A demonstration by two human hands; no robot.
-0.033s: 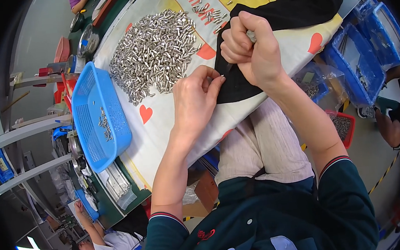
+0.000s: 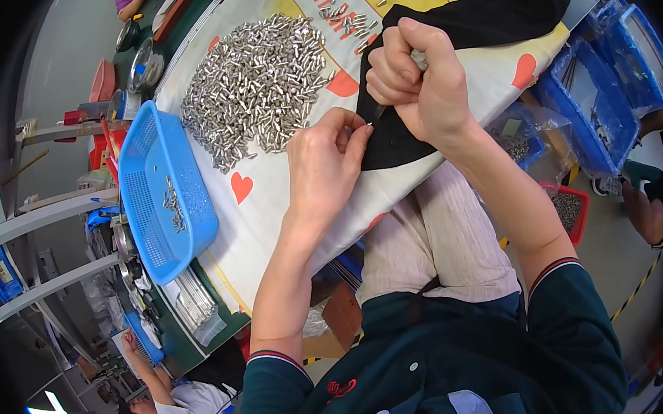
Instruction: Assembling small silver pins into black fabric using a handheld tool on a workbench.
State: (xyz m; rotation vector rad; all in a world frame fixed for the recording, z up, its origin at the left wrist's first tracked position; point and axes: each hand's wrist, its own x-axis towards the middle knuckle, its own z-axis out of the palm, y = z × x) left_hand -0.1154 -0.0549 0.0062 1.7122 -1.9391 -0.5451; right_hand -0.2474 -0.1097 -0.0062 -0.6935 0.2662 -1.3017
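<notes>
My left hand pinches a small metal piece between thumb and fingertips, at the edge of a black cloth. My right hand is closed in a fist just above that cloth. A dark, narrow shape shows below its curled fingers, but what the fist holds is hidden. Beyond my left hand a broad heap of small silvery pointed metal pieces covers part of the patterned tablecloth. A few more loose metal pieces lie near the far end of the cloth.
Left of the heap, a blue plastic basket holds some metal pieces. Blue crates and a red bin of small parts stand on the right, below table height. A co-worker in a white shirt sits at lower left; another person is far right.
</notes>
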